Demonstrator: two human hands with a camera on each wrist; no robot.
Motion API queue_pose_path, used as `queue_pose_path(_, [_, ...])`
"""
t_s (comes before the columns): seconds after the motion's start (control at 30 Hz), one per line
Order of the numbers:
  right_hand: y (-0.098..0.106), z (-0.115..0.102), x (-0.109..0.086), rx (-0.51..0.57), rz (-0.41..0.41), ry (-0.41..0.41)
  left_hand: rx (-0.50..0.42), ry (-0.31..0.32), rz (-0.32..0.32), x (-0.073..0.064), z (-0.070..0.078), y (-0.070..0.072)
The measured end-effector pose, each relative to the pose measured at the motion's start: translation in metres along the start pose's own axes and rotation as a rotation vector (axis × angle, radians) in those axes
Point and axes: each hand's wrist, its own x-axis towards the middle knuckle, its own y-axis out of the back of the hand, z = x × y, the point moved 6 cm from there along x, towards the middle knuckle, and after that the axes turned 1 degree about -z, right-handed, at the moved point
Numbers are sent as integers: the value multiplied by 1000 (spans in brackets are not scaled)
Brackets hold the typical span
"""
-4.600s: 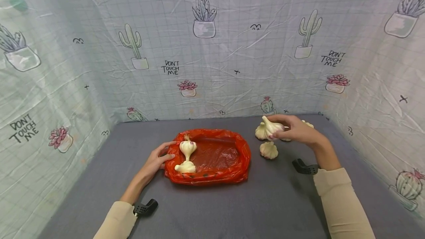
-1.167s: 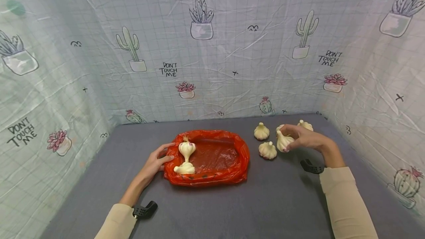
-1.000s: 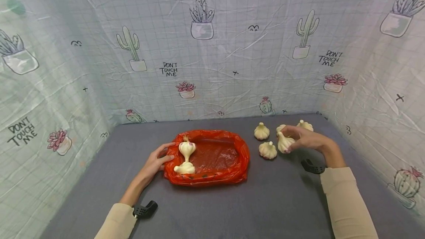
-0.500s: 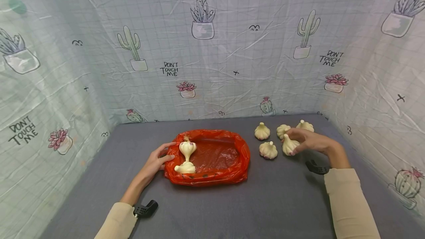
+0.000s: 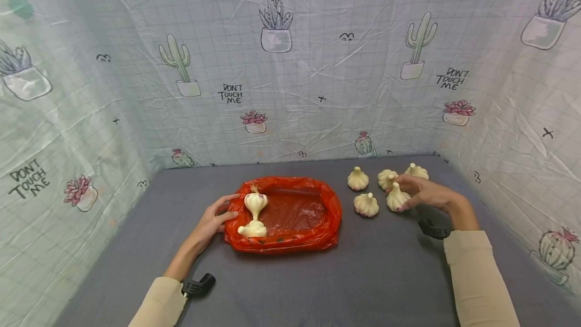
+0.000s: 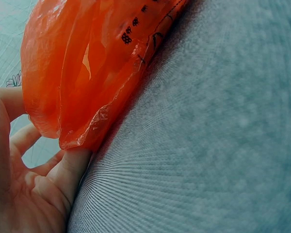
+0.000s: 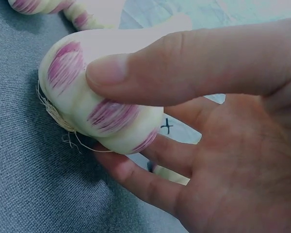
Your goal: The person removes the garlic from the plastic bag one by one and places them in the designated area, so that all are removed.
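Note:
A red plastic bag, its rim spread open, lies on the grey table with two garlic bulbs inside at its left end. My left hand holds the bag's left edge, thumb over the rim and the other fingers along the outside. At the right, my right hand grips a white garlic bulb between thumb and fingers, stem up, low at the table. Purple streaks and hairy roots show on this held bulb in the right wrist view.
More garlic bulbs stand around the right hand: a back-left bulb, a front-left bulb, a bulb behind the held one and a far-right bulb. A patterned curtain closes off the back and sides.
The right hand has brought its garlic bulb right and down from beside the back-left bulb to the table, barely shifting in the last half second. The left hand stays on the bag.

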Motion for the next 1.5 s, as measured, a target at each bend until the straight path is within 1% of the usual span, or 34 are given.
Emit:
queue_pose_path(0.2, [1, 1, -1, 7, 0, -10, -1, 1, 0, -1, 0, 0])
queue_pose_path(0.33, [2, 2, -2, 1, 5, -47, 1, 0, 2, 0, 0, 0])
queue_pose_path(0.53, [3, 3, -3, -20, 3, -70, 5, -3, 2, 0, 0, 0])
queue_pose_path(0.67, [5, 3, -4, -39, 20, -80, 10, -3, 4, 0, 1, 0])
queue_pose_path(0.83, [7, 4, -6, -37, 43, -99, 13, -2, 6, 0, 0, 0])
queue_pose_path(1.2, [8, 4, -7, -47, 58, -86, 10, -9, -2, 0, 1, -1])
queue_pose_path(1.43, [10, 2, -10, -31, 73, -93, 9, -10, -3, 0, 1, -1])
queue_pose_path(1.5, [9, 2, -9, -25, 66, -92, 7, -9, -5, 0, 0, -1])
